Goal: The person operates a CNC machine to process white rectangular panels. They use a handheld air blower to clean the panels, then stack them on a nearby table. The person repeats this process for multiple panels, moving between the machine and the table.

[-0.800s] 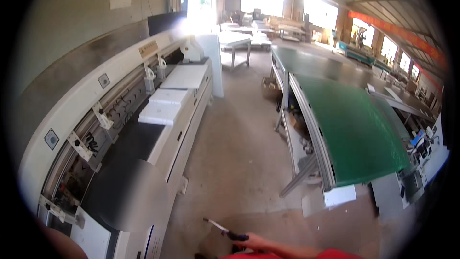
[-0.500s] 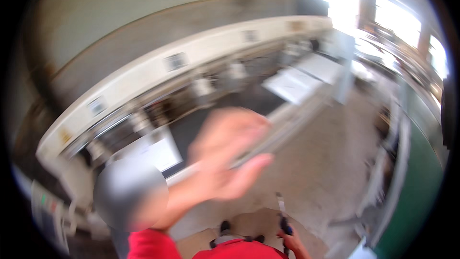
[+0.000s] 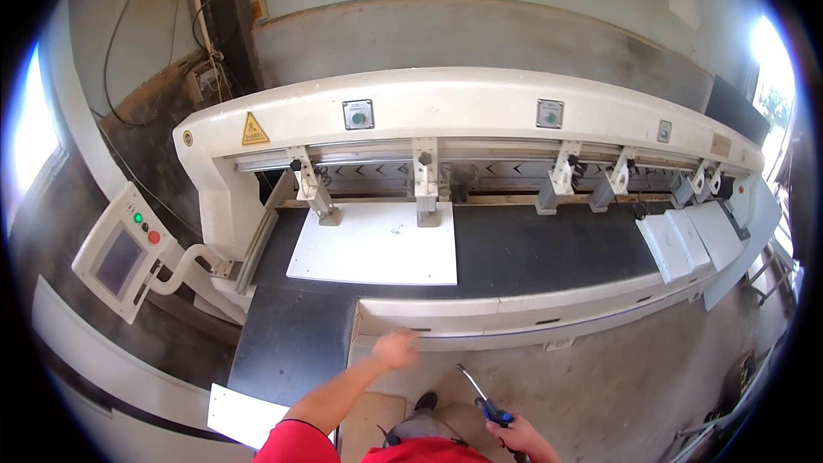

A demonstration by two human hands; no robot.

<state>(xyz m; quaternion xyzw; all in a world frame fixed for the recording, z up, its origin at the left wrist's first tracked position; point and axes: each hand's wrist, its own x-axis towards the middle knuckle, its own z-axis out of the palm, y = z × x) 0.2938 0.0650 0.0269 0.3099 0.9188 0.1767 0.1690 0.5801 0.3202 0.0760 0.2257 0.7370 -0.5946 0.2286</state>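
Observation:
My right hand (image 3: 517,435) is closed around the handle of a blue and black air blow gun (image 3: 494,412). The gun's thin metal nozzle points up and to the left, over the floor. My left hand (image 3: 394,349) is held out in front of the machine's white front edge, slightly blurred. Nothing shows in it, and its fingers look loosely apart. Beyond it, a large white panel (image 3: 377,253) lies flat on the machine's dark bed (image 3: 531,249), its far edge by two white clamps (image 3: 426,189). A second white panel (image 3: 244,416) lies below my left forearm.
A long cream machine beam (image 3: 454,103) spans the back, with several clamps under it. White panels (image 3: 673,244) rest at the bed's right end. A control panel (image 3: 120,253) with a screen and buttons stands at left. A dark side table (image 3: 296,339) juts toward me.
My view has swung left, bringing the control panel and the large white panel into clear sight. My left hand has dropped lower and farther from the camera. The blow gun stays in my right hand.

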